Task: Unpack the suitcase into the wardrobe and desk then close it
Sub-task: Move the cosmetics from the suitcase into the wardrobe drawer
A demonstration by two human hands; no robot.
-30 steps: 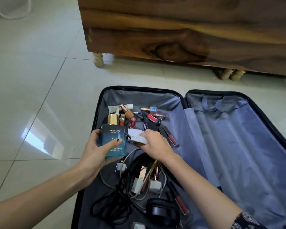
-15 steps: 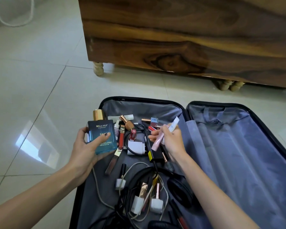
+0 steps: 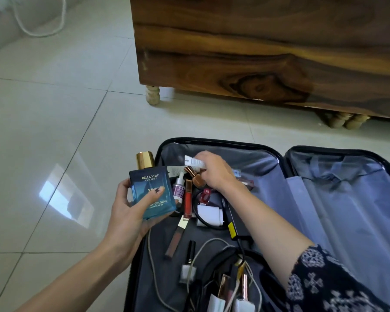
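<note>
Two grips at work over the suitcase [image 3: 212, 141]. Lies flat and fully open on the tiled floor [image 3: 54, 109], just near of a wooden cabinet [image 3: 257, 52] on turned feet, presumably laid there to keep each unpacking trip short.

Clasps the cologne [image 3: 152, 194] in the left grip [image 3: 128, 219], cap up and label toward the camera, raised over the left rim. Probably held upright and clear of the clutter to guard the glass and leave room for sorting.

Pinches a white tube [image 3: 195, 162] in the right grip [image 3: 214, 174], curled above the far end of the left half, right over a brown-capped bottle [image 3: 197, 180]. Looks like gathering several toiletries at once instead of carrying them singly. Cannot tell whether touching that bottle yet.

Has yet to lift, nearer in the same half, a dropper bottle [image 3: 178, 188], a red gloss [image 3: 187, 202], a white charger [image 3: 211, 215] and tangled cables [image 3: 213, 239]. Shows only grey lining in the right half.

Judged well short of closing, with plenty to carry out first.
</note>
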